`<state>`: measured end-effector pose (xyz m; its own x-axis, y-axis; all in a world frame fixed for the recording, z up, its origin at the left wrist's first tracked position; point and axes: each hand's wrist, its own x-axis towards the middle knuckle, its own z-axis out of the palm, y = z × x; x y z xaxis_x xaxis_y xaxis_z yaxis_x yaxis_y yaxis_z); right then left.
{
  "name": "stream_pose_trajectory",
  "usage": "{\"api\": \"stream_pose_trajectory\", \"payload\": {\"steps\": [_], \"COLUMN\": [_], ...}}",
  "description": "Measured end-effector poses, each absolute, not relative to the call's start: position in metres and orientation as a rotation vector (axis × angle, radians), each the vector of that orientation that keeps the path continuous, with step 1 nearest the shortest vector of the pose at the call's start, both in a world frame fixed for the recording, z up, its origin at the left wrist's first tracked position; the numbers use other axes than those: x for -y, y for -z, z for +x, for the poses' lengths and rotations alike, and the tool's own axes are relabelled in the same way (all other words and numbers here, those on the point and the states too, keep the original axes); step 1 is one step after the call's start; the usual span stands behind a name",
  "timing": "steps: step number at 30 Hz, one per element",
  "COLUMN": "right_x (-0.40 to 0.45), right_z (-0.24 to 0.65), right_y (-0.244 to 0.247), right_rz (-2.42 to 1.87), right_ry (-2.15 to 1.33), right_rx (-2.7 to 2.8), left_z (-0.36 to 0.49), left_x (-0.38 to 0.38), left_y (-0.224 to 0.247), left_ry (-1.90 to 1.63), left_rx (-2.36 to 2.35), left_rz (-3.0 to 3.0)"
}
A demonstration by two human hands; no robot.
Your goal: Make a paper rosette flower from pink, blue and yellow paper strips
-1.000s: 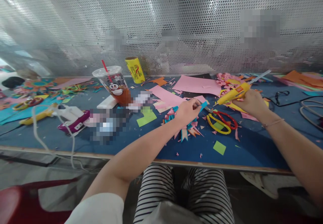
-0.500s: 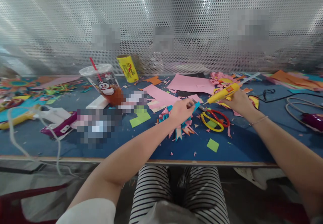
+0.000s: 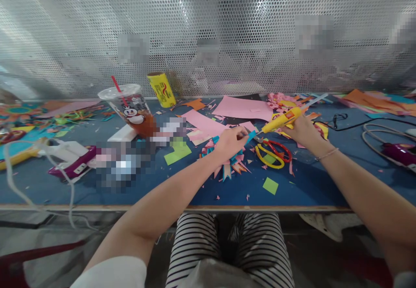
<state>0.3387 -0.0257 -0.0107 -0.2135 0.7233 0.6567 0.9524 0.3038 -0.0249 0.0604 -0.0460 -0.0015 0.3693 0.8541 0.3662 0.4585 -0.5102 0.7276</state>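
Green square (image 3: 271,186) near front edge of desk (image 3: 312,191). Paper rosette (image 3: 227,171) partly hidden by left hand (image 3: 229,143), fingers pinched on blue strip (image 3: 250,137). Scissors (image 3: 270,158) alongside. Right hand (image 3: 304,132), fingers curled round yellow glue gun (image 3: 282,120), nozzle near strip. Pink sheet (image 3: 243,108) beyond.

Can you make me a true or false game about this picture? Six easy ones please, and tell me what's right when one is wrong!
1. The right hand holds a yellow glue gun. True.
2. The left hand holds a green pencil. False: it holds a blue strip.
3. The cup has a red straw in it. True.
4. The scissors have two blue handles. False: one is red and one is yellow.
5. The trousers are striped. True.
6. The yellow tube is left of the cup in the picture. False: it is to the right of it.
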Motion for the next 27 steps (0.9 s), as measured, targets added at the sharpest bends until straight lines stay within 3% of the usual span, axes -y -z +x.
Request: {"api": "stream_pose_trajectory", "payload": {"steps": [27], "right_x": [0.0295], "right_z": [0.3337], "right_y": [0.0073], "right_rz": [-1.555], "right_ry": [0.477], "right_rx": [1.960], "left_z": [0.0626], "left_x": [0.0488], "left_y": [0.0026], "left_ry": [-0.941], "left_rx": [-1.106], "left_rz": [2.094]}}
